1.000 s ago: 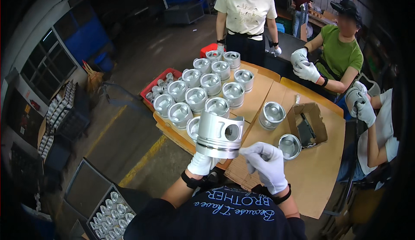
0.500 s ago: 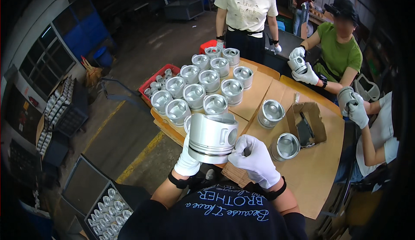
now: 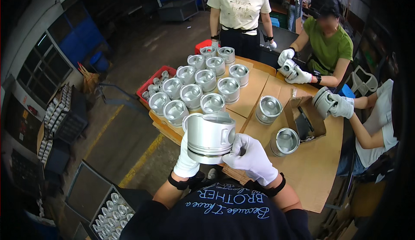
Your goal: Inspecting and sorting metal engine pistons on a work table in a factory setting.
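Note:
A large silvery engine piston (image 3: 211,137) is held up in front of my body, its ring grooves toward the bottom. My left hand (image 3: 186,161), in a white glove, is closed around its left side; the fingers behind it are hidden. At the lower right edge, near the grooves, my gloved right hand (image 3: 252,158) grips the piston between thumb and bent fingers. Behind it, several pistons stand in rows (image 3: 191,95) on the cardboard-covered table (image 3: 311,171). Two more, a far piston (image 3: 269,109) and a near piston (image 3: 285,142), stand apart to the right.
An open cardboard box (image 3: 320,132) with a dark object inside sits at the table's right. A red crate (image 3: 145,87) of small metal parts adjoins the left edge. Two co-workers at right hold pistons; another person (image 3: 238,11) stands across. A bin of pistons (image 3: 113,216) is at lower left.
My right hand has turned from a fingertip pinch to a fuller grip at the piston's lower edge. The nearest co-worker's piston has moved left, beside the box. The view has shifted slightly.

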A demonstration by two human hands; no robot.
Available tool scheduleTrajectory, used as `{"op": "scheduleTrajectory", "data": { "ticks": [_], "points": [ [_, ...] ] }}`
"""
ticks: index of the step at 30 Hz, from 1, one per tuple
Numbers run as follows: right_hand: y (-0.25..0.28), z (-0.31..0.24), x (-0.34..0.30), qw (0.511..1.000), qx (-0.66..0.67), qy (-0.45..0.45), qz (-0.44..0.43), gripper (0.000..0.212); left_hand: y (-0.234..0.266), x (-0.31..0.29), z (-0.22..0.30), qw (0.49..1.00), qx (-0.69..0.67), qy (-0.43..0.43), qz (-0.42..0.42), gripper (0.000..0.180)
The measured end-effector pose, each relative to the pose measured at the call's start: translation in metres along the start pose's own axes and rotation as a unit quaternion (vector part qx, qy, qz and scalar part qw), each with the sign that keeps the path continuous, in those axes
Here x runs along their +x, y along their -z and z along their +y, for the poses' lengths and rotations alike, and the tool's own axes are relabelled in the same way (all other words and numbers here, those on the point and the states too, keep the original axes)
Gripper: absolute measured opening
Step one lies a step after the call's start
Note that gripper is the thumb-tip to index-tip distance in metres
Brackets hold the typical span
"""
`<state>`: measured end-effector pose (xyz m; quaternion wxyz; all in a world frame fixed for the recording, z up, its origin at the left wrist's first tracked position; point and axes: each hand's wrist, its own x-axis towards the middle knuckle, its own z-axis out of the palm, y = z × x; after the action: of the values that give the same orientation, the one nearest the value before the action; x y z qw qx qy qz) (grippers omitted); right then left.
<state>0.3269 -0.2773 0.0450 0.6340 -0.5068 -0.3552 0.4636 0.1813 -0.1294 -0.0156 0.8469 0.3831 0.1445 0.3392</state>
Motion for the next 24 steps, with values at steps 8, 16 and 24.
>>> {"op": "scheduleTrajectory", "data": {
  "ticks": [8,16,24],
  "points": [
    [-0.002,0.006,0.001,0.988,0.146,0.002,-0.044,0.020,-0.002,-0.016,0.000,0.998,0.056,0.005,0.016,0.043],
    [0.007,0.009,-0.023,0.981,0.141,0.082,0.100,0.017,-0.008,-0.005,-0.007,0.983,-0.156,0.044,-0.085,0.046],
    [0.041,0.052,-0.048,0.979,0.109,0.067,0.159,0.010,-0.002,-0.015,0.018,0.988,-0.133,-0.031,-0.072,0.051]
  ]
}}
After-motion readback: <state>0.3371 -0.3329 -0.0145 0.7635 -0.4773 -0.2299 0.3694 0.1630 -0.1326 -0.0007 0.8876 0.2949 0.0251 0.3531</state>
